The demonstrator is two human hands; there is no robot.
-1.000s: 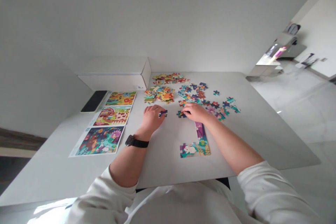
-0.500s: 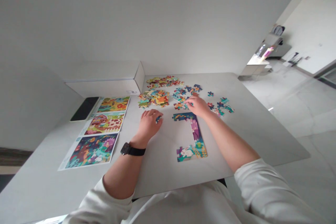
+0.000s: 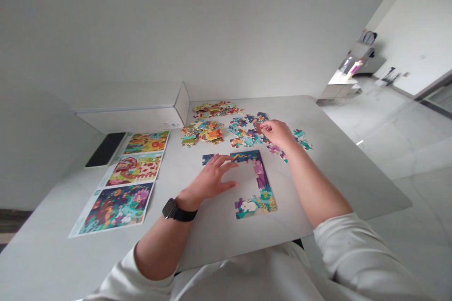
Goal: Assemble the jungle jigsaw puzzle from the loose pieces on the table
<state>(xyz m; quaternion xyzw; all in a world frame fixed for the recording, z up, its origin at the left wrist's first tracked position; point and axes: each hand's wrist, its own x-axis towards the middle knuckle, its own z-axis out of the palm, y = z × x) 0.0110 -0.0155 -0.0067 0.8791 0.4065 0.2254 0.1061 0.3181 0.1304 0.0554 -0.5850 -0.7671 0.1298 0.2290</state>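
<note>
A partly joined jigsaw puzzle (image 3: pixel 261 181) lies before me, its right side and parts of its top and bottom edges showing, with a white rabbit near the bottom. My left hand (image 3: pixel 213 178) is at its upper left, fingers and thumb apart and holding nothing. Just beyond those fingers lies a dark blue puzzle piece (image 3: pixel 206 159). Over the right part of a pile of blue and teal puzzle pieces (image 3: pixel 247 137) is my right hand (image 3: pixel 278 133), its fingertips pinched together. Whatever they may hold is too small to make out.
Two more heaps, orange-yellow puzzle pieces (image 3: pixel 205 132) and red-green puzzle pieces (image 3: pixel 217 109), lie farther back. Loose teal pieces (image 3: pixel 302 138) are at the right. On the left are a picture sheet (image 3: pixel 136 169), a dark phone (image 3: pixel 106 149) and a white box (image 3: pixel 141 120) by the wall.
My left hand has let go of the dark blue piece, opened and moved right, toward the puzzle. My right hand has shifted right and back over the pile.
</note>
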